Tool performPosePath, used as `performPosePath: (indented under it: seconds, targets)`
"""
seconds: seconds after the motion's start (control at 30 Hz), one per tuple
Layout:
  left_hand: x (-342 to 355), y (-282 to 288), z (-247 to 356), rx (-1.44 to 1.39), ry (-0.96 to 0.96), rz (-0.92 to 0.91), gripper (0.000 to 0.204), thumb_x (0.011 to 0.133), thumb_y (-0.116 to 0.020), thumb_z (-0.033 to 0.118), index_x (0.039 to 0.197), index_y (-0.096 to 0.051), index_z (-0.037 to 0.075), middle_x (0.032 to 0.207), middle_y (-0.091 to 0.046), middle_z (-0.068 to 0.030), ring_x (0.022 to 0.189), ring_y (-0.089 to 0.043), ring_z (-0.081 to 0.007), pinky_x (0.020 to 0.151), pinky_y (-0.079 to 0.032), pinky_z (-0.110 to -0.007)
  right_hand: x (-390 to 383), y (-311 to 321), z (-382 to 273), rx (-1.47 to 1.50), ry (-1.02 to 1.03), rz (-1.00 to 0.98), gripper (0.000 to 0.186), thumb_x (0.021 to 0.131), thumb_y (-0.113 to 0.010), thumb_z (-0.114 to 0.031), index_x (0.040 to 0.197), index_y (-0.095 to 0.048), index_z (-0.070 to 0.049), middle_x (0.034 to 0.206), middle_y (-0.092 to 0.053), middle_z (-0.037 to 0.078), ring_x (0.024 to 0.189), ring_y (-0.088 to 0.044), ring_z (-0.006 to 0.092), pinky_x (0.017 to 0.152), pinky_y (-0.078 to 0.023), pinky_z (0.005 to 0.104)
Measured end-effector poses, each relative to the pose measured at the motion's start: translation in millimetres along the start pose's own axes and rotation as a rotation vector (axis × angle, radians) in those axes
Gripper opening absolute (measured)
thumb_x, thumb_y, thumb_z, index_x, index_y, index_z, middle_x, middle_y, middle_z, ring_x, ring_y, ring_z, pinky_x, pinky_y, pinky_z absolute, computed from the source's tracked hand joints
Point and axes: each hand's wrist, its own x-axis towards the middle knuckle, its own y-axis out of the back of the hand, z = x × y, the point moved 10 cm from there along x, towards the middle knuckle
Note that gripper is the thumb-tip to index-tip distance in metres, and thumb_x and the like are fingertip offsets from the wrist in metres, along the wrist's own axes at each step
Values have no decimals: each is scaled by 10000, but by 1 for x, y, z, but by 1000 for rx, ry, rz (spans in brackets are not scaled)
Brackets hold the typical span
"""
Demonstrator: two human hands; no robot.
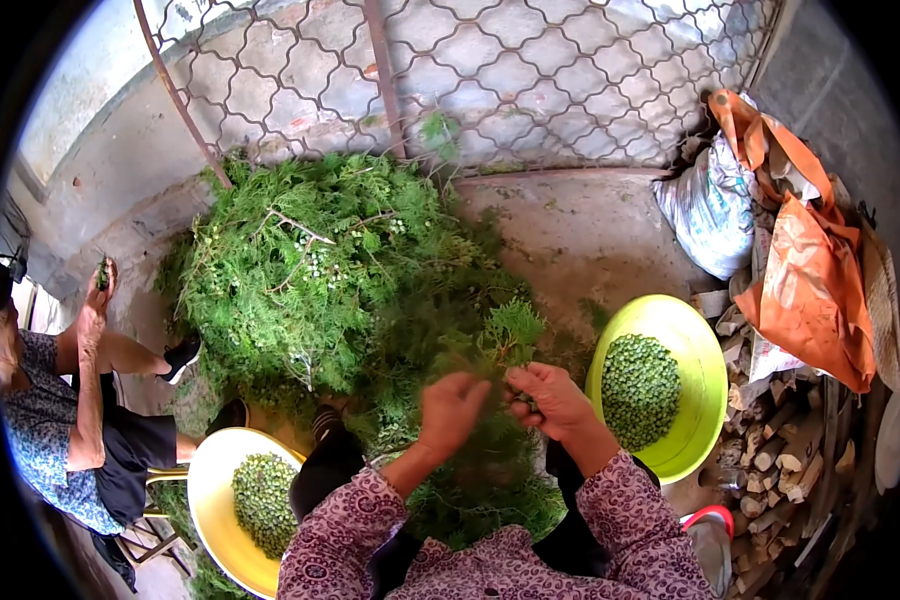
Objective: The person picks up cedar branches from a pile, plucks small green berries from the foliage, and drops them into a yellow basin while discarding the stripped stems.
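My left hand (pixel 450 408) and my right hand (pixel 550 398) are close together over my lap, both gripping a leafy green sprig (pixel 510 335) with small green seed cones. The right hand's fingers pinch at the sprig's base. More cut greenery lies across my lap (pixel 470 490). A big heap of the same green branches (pixel 320 270) lies on the ground just beyond my hands. To my right, a lime-green basin (pixel 705 385) holds a mound of picked green cones (pixel 640 390).
A yellow basin (pixel 210 500) with green cones sits at lower left. Another seated person (pixel 70 420) at far left raises a hand with a small sprig. A metal lattice gate (pixel 530 70) stands behind. White sack (pixel 715 210), orange cloth (pixel 810 280) and stacked firewood (pixel 780 450) fill the right.
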Motion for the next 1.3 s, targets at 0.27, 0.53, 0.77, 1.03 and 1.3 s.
performPosePath:
  seconds: [0.27, 0.53, 0.77, 1.03, 1.3]
  targets:
    - [3, 10, 12, -11, -75, -15, 191, 764, -607, 153, 749, -585, -36, 648, -574, -94, 559, -529, -171, 534, -422, -281, -15, -32, 15, 20, -104, -303, 45, 779, -567, -43, 808, -555, -10, 632, -520, 34, 451, -413, 55, 377, -298, 172]
    - [16, 40, -10, -551, 307, 38, 76, 794, -607, 106, 756, -610, 40, 617, -566, 14, 485, -475, -44, 432, -372, -196, -49, 51, -90, 19, 548, 100, 209, 715, -510, 52, 914, -554, 2, 569, -453, -18, 441, -360, 35, 394, -248, 174]
    - [0, 94, 18, -794, 308, 254, 88, 749, -671, 135, 719, -589, 138, 682, -570, 47, 530, -458, -74, 448, -352, -218, -113, 216, -121, -438, 852, 872, 352, 741, -594, -45, 1091, -554, -31, 791, -591, 35, 652, -535, 97, 584, -437, 222]
    - [-19, 98, 134, -947, -47, -133, 189, 763, -600, 264, 828, -571, 88, 705, -543, -40, 569, -471, -182, 448, -367, -254, -147, 271, -102, -744, 733, 1181, 432, 732, -616, -221, 1103, -540, -14, 1121, -527, 206, 1054, -499, 335, 889, -399, 371]
    - [-72, 116, 214, -987, -288, -324, 273, 810, -541, 370, 704, -504, 122, 621, -386, 21, 546, -326, -114, 469, -279, -236, -120, 225, -85, -755, 688, 885, 412, 715, -610, -303, 1033, -589, -41, 864, -619, 150, 783, -597, 279, 725, -470, 341]
